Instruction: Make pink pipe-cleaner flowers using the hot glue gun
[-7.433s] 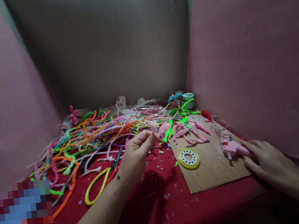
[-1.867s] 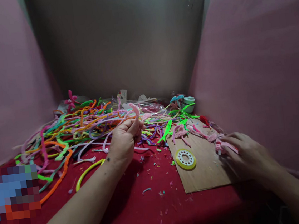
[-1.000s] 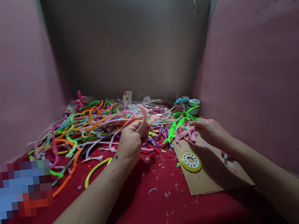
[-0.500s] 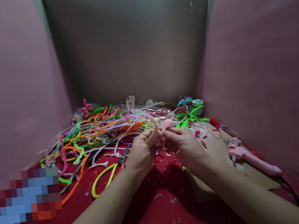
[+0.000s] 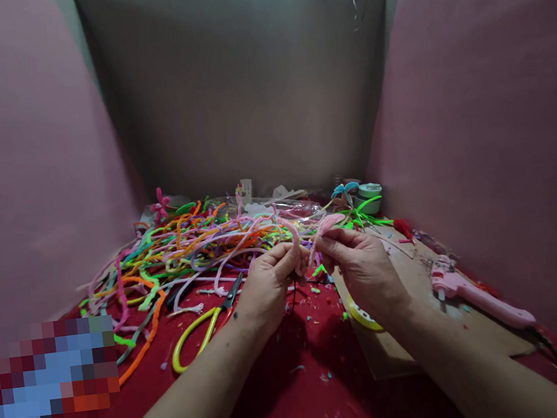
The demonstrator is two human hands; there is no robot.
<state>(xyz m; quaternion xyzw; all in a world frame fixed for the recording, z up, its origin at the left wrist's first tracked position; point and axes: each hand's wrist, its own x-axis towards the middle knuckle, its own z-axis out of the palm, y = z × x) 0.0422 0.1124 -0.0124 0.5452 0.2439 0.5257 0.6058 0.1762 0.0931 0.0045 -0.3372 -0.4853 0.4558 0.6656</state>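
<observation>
My left hand (image 5: 270, 285) is closed in a pinch on a pale pink pipe-cleaner piece (image 5: 294, 239) that curls up above its fingers. Close beside it, my right hand (image 5: 363, 268) pinches a second pink pipe-cleaner piece (image 5: 324, 224). The two hands nearly touch above the red cloth (image 5: 290, 395), just in front of a big tangle of coloured pipe cleaners (image 5: 182, 247).
Yellow-handled scissors (image 5: 201, 321) lie left of my left wrist. A cardboard sheet (image 5: 473, 328) on the right carries a pink glue gun (image 5: 461, 286) and a yellow tape ring (image 5: 358, 314) partly under my right hand. A small tub (image 5: 370, 196) stands at the back. Pink walls close both sides.
My right hand left the glue gun, picked a pink piece from the cardboard and came left to meet my left hand. The left hand kept its pink piece throughout.
</observation>
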